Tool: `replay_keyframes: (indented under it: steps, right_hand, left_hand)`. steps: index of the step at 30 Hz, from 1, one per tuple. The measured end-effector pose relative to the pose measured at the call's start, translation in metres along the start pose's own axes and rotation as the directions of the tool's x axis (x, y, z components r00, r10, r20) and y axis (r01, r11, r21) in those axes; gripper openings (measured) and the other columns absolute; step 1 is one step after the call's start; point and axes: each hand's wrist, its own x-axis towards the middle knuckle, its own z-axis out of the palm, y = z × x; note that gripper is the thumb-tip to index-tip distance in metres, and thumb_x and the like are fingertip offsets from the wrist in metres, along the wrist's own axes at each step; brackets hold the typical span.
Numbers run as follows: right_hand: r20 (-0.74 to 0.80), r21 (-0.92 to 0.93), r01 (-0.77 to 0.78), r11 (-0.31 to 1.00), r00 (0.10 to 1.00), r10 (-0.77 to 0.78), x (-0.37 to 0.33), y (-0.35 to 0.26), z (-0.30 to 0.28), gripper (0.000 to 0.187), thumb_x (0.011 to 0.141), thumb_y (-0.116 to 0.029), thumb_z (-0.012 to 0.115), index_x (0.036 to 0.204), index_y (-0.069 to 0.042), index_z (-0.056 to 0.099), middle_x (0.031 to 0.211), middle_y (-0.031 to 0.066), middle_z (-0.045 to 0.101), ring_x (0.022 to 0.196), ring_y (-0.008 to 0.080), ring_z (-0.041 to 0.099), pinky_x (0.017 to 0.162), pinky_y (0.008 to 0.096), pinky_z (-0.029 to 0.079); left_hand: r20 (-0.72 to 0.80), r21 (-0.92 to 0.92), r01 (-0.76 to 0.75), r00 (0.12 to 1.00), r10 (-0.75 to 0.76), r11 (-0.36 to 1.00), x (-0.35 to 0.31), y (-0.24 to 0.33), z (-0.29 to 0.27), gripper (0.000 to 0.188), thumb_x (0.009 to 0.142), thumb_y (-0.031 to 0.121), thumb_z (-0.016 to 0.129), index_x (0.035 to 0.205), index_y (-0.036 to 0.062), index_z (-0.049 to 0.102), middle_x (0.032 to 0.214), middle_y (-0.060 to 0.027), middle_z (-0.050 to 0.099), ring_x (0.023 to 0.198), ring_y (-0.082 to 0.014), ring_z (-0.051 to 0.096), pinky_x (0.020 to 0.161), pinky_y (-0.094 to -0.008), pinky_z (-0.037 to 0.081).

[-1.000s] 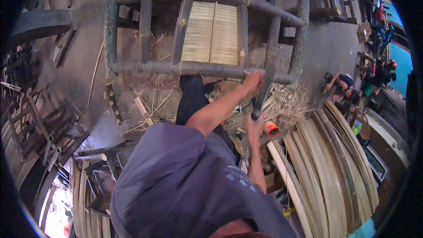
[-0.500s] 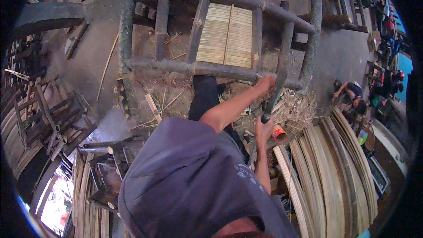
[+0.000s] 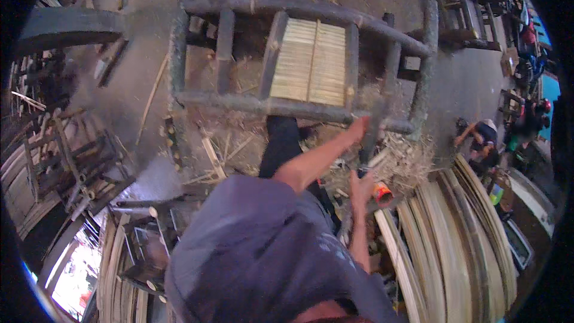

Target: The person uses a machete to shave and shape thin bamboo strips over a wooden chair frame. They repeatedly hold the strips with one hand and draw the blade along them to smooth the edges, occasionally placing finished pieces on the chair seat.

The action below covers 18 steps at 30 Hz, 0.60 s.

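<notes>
A dark bamboo frame [image 3: 239,103] stretches across the floor before me, with a panel of pale slats [image 3: 308,63] set between two crosspieces. At the right part of its near rail, my left hand [image 3: 359,127] is closed against the bamboo; its fingers are partly smeared by motion. Closer to my body, my right hand [image 3: 361,185] is wrapped round the dark handle of a long-bladed hand tool [image 3: 372,137]. The blade points away from me, beside the left hand and near the rail. Blur hides its edge, so its exact kind is unclear.
Shavings [image 3: 406,158] lie heaped right of the tool, near an orange-red can [image 3: 382,192]. Long split bamboo strips [image 3: 448,245] lean at lower right. Bamboo chair frames [image 3: 66,155] stand at left. Another person [image 3: 481,137] crouches at far right.
The whole view has shifted, so the frame sits slightly lower and further right. The blade is more blurred now. Both hands keep their holds.
</notes>
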Motion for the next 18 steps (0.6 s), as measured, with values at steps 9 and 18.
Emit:
replay_keyframes:
  steps: [9, 18]
  right_hand:
    - [-0.429, 0.676, 0.323, 0.663, 0.903, -0.003, 0.026, -0.003, -0.049, 0.020, 0.085, -0.013, 0.066, 0.097, 0.002, 0.060, 0.082, 0.0090, 0.066, 0.073, 0.0237, 0.061, 0.068, 0.0346, 0.049]
    - [-0.265, 0.344, -0.056, 0.937, 0.952, 0.154, 0.027, 0.002, -0.076, 0.034, 0.083, -0.024, 0.067, 0.103, 0.002, 0.059, 0.080, 0.0112, 0.063, 0.072, 0.0246, 0.058, 0.069, 0.0389, 0.049]
  left_hand:
    - [0.385, 0.810, -0.535, 0.795, 0.469, 0.240, -0.001, 0.015, -0.003, 0.027, 0.086, 0.009, 0.059, 0.112, 0.0116, 0.064, 0.090, -0.0156, 0.067, 0.081, -0.0399, 0.062, 0.070, -0.0459, 0.051]
    - [0.295, 0.786, -0.510, 0.806, 0.513, 0.349, -0.011, 0.021, 0.005, 0.023, 0.095, 0.028, 0.056, 0.102, 0.0081, 0.065, 0.083, -0.0204, 0.063, 0.078, -0.0422, 0.059, 0.069, -0.0453, 0.048]
